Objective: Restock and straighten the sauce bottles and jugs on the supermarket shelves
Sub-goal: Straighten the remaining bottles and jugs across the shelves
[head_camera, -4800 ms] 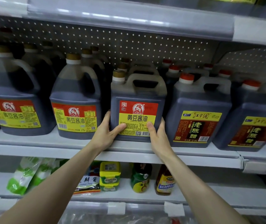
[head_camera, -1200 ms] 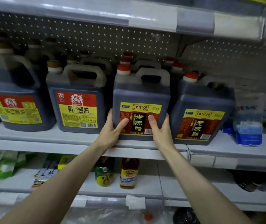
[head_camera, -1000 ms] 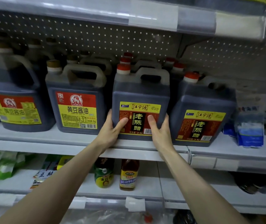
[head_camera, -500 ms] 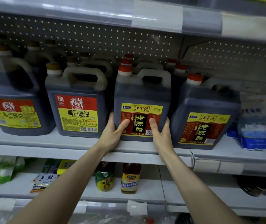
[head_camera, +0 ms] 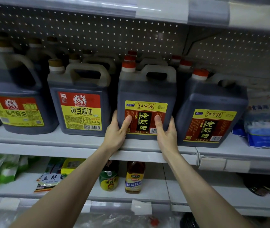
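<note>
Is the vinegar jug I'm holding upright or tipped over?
Upright: the vinegar jug sits flat on the shelf, red cap up, left hand and right hand gripping it.

- Centre vinegar jug (head_camera: 146, 99): dark liquid, red cap, moulded handle, yellow-and-red 2.5L label facing front. Upright at the front edge of the middle shelf (head_camera: 32, 145). Left hand (head_camera: 116, 134) and right hand (head_camera: 167, 134) grip its lower sides, thumbs on the label.
- Second vinegar jug (head_camera: 211, 112): same make, just to the right, turned slightly askew.
- Square soy jug (head_camera: 80, 102): tan cap, red-and-yellow label, upright, just to the left.
- Round-shouldered soy jug (head_camera: 14, 99): far left, upright.
- More capped jugs in rows behind.
</note>
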A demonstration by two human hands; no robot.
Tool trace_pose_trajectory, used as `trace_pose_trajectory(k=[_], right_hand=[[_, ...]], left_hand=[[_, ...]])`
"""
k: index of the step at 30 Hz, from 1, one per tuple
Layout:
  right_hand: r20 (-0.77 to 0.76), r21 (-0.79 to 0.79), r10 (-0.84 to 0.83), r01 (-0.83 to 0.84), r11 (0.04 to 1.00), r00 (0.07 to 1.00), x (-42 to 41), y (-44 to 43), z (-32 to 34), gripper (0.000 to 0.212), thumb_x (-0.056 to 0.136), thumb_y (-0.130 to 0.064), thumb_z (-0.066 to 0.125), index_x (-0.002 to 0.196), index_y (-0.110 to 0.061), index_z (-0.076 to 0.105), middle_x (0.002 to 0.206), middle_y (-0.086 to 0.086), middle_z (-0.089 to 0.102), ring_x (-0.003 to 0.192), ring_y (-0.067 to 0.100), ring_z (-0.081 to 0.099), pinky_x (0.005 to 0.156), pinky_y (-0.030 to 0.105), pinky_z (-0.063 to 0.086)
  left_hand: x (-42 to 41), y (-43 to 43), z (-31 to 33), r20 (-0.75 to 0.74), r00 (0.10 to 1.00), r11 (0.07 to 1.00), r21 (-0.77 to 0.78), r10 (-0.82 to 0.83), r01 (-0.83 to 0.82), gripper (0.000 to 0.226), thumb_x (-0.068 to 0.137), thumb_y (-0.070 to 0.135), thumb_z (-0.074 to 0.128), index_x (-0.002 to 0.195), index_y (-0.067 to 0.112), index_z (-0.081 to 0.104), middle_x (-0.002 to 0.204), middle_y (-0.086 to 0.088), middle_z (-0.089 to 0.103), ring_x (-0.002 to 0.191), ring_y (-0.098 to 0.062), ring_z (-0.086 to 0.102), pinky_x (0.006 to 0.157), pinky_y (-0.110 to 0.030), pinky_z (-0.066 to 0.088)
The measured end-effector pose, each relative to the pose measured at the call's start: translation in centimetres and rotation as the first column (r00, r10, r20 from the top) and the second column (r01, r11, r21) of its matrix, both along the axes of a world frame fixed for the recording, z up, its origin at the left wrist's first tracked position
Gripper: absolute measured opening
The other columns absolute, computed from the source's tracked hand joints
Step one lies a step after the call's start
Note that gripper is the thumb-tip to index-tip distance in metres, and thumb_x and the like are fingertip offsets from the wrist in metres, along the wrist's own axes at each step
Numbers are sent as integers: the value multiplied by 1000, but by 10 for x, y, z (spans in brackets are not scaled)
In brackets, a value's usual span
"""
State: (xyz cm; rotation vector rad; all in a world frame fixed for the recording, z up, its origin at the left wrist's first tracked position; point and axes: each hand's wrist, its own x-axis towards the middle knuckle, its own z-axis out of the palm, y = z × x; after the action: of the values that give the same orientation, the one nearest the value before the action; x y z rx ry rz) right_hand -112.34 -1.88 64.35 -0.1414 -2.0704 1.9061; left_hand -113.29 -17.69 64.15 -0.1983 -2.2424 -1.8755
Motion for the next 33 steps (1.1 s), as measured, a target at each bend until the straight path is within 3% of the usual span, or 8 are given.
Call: trace_pose_trajectory(k=[8,12,16,24,27,29,31,33], right_hand=[[-21,22,-43,44,999,999,2,-3,0,83,72,-67,53,145,-30,37,124,-17,54,126,12,50,110,43,41],[-27,29,-59,60,998,998,4,-3,0,83,71,-67,53,144,-30,40,119,-19,55,123,11,51,109,43,42],[-23,14,-56,56,998,998,3,-4,-1,85,70,-70,54,144,-29,41,127,-13,58,124,13,52,108,44,43],[-4,54,-33,33,998,999,3,-4,2,91,71,-69,52,148,-27,33,136,-10,54,129,14,48,110,42,40],[27,57,7,-8,998,1000,6,-1,7,83,78,-63,54,149,-26,31,143,-7,50,133,14,44,112,39,38],[33,73,23,-25,997,999,13,1,10,71,86,-55,56,147,-25,35,140,-6,52,131,13,47,110,38,39],[36,57,27,-29,998,999,23,2,13,68,87,-52,58,146,-26,38,140,-5,53,130,13,48,110,40,40],[28,20,30,-30,999,999,35,3,19,63,92,-42,58,148,-25,36,146,-2,47,136,15,42,112,34,35]], left_hand=[[3,1,0,-18,999,998,-34,45,-45,49,97,41,42,142,24,37,120,13,56,106,-2,52,70,7,35],[3,1,-1,-26,998,998,-27,55,-56,48,97,41,43,141,24,39,117,14,57,104,-1,54,72,7,36],[4,2,-1,-30,997,997,-32,66,-67,46,98,39,43,141,23,39,115,14,57,95,6,54,71,6,37],[4,2,0,-21,997,996,-54,72,-73,48,97,40,44,141,21,37,117,11,58,101,-4,54,68,6,37],[7,0,3,2,998,997,-55,57,-56,51,97,39,45,143,19,36,122,8,58,106,-6,53,68,5,38],[11,0,3,5,998,997,-58,60,-59,51,97,38,47,143,17,38,125,6,58,109,-6,53,70,5,38],[18,0,5,2,998,997,-50,65,-64,55,95,40,50,143,16,38,130,4,58,115,-7,54,82,-1,42],[28,-1,7,9,997,997,-18,71,-70,64,91,45,52,146,16,35,137,1,54,124,-12,51,101,-23,44]])
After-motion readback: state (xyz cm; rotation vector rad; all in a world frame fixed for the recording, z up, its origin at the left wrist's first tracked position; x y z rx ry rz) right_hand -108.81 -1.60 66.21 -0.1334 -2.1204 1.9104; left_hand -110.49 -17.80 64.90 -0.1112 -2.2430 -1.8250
